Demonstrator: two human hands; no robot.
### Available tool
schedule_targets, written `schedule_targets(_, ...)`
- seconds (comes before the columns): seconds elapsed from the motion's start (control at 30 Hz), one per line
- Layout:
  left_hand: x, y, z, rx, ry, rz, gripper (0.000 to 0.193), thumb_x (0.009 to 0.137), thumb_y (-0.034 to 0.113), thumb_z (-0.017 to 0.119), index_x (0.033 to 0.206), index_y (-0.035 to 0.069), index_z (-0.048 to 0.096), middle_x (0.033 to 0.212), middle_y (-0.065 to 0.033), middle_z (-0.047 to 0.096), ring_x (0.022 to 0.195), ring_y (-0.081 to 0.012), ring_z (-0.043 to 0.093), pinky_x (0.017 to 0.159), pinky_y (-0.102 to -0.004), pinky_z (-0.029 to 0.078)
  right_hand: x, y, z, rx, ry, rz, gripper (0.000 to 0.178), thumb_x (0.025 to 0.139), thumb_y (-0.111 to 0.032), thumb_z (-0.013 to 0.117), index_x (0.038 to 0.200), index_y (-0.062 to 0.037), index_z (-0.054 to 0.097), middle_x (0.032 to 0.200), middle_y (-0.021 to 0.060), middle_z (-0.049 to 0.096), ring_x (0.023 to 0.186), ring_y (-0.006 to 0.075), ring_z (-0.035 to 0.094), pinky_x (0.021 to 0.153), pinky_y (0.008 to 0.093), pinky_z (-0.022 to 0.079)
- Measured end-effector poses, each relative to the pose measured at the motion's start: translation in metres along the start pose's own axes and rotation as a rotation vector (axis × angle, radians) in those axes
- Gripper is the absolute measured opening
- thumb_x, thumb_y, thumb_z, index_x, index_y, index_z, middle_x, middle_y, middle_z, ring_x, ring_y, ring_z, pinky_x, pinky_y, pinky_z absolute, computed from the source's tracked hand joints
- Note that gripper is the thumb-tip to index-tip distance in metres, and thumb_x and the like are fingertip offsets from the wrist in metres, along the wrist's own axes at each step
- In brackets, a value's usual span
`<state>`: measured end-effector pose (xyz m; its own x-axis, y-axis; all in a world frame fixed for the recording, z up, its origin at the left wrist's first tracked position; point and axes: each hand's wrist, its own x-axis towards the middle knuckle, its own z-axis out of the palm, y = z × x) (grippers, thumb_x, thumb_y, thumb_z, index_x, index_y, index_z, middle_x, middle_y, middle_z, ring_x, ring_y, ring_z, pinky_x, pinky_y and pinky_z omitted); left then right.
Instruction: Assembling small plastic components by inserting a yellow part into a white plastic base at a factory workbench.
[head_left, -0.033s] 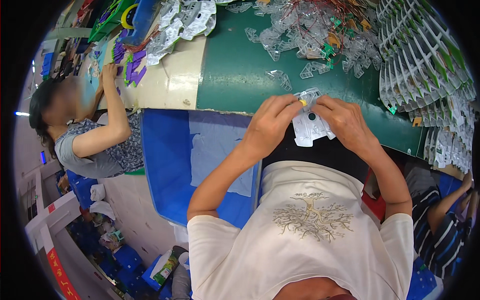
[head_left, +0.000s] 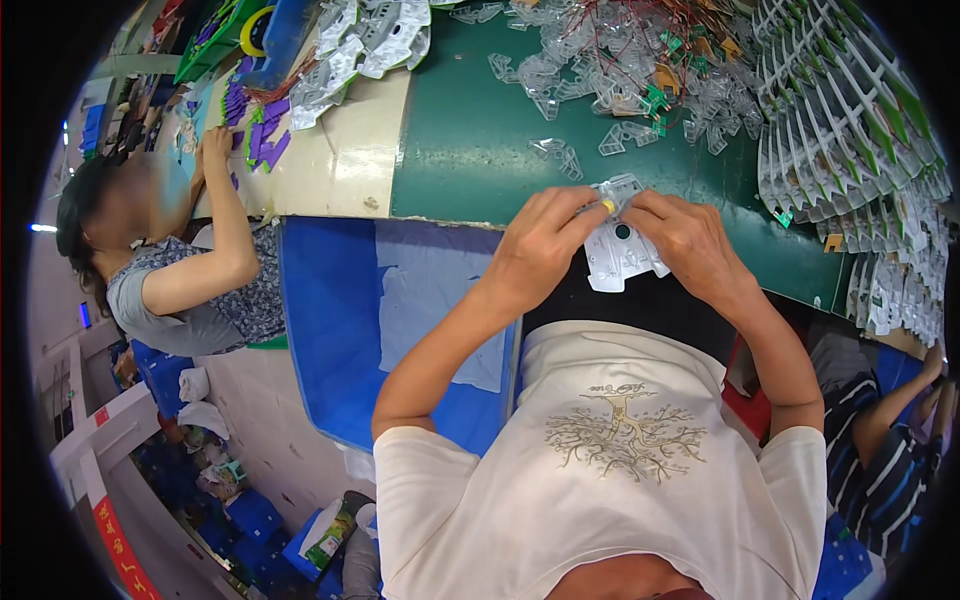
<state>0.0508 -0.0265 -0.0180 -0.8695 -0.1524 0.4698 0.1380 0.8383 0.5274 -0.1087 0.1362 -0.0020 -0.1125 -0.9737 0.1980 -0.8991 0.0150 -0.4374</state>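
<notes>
A white moulded plastic shell point(head_left: 618, 268) with a round dark hole hangs over the front edge of the green table, its far end above the tabletop. My left hand point(head_left: 545, 240) is closed at its upper left edge, where a small yellow piece point(head_left: 608, 206) shows by the fingertips; what that piece is I cannot make out. My right hand point(head_left: 692, 243) grips the shell's right edge, its fingers bent and partly hiding it. Just beyond my left hand lies a loose clear plastic bracket point(head_left: 558, 157) on the table.
Clear brackets, red wires and small green boards form a heap point(head_left: 620, 75) at the back. Stacked shells point(head_left: 840, 120) stand at the right. A blue bin point(head_left: 335, 330) sits below the table edge, left of me. Co-workers sit at the left point(head_left: 190, 270) and right point(head_left: 880, 440).
</notes>
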Motion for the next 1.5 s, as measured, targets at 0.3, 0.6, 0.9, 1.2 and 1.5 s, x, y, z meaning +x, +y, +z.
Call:
schedule_targets(0.3, 0.006, 0.005, 0.012, 0.107, -0.103, 0.061, 0.026, 0.075, 0.003, 0.074, 0.1, -0.001, 0.07, 0.104, -0.0111, 0.068, 0.1, -0.0278, 0.065, 0.085, -0.0385, 0.052, -0.001, 0.004, 0.008, 0.105, 0.111, 0.043, 0.017, 0.078, 0.0, 0.066, 0.095, -0.0032, 0.063, 0.084, 0.0081, 0.061, 0.076, 0.028, 0.066, 0.061, 0.0394, 0.053)
schedule_targets(0.6, -0.009, 0.003, 0.041, -0.188, 0.188, -0.121, 0.046, 0.073, -0.008, 0.077, 0.117, 0.002, 0.067, 0.092, -0.0068, 0.074, 0.087, -0.0261, 0.066, 0.076, -0.0367, 0.052, -0.003, -0.003, -0.001, 0.163, 0.201, 0.282, 0.011, 0.082, -0.006, 0.072, 0.088, -0.0025, 0.064, 0.092, 0.0098, 0.062, 0.076, 0.0307, 0.066, 0.064, 0.0403, 0.052)
schedule_targets(0.9, -0.004, 0.0, 0.037, -0.218, 0.095, -0.122, 0.059, 0.075, -0.008, 0.075, 0.13, 0.004, 0.06, 0.095, -0.006, 0.074, 0.088, -0.0261, 0.064, 0.079, -0.0364, 0.051, -0.014, -0.003, -0.002, 0.115, 0.167, 0.293, 0.009, 0.079, -0.005, 0.072, 0.087, -0.0015, 0.07, 0.084, 0.0117, 0.061, 0.068, 0.0308, 0.066, 0.058, 0.0411, 0.052)
schedule_targets(1.2, -0.004, -0.005, 0.036, -0.261, 0.041, -0.108, 0.061, 0.075, -0.009, 0.073, 0.132, 0.005, 0.058, 0.104, -0.0064, 0.073, 0.09, -0.0265, 0.063, 0.083, -0.038, 0.048, -0.003, -0.014, -0.015, -0.125, -0.038, 0.194, 0.006, 0.08, -0.005, 0.068, 0.077, -0.0003, 0.066, 0.078, 0.0144, 0.058, 0.071, 0.0306, 0.067, 0.058, 0.0432, 0.052)
schedule_targets(1.5, 0.01, -0.001, 0.022, -0.238, -0.178, -0.086, 0.066, 0.081, -0.009, 0.065, 0.143, 0.007, 0.049, 0.112, -0.0053, 0.071, 0.093, -0.0275, 0.058, 0.089, -0.0391, 0.044, -0.012, -0.016, -0.044, 0.34, 0.061, 0.306, 0.008, 0.086, 0.005, 0.06, 0.091, 0.0061, 0.067, 0.088, 0.0156, 0.065, 0.079, 0.0285, 0.07, 0.067, 0.0377, 0.056)
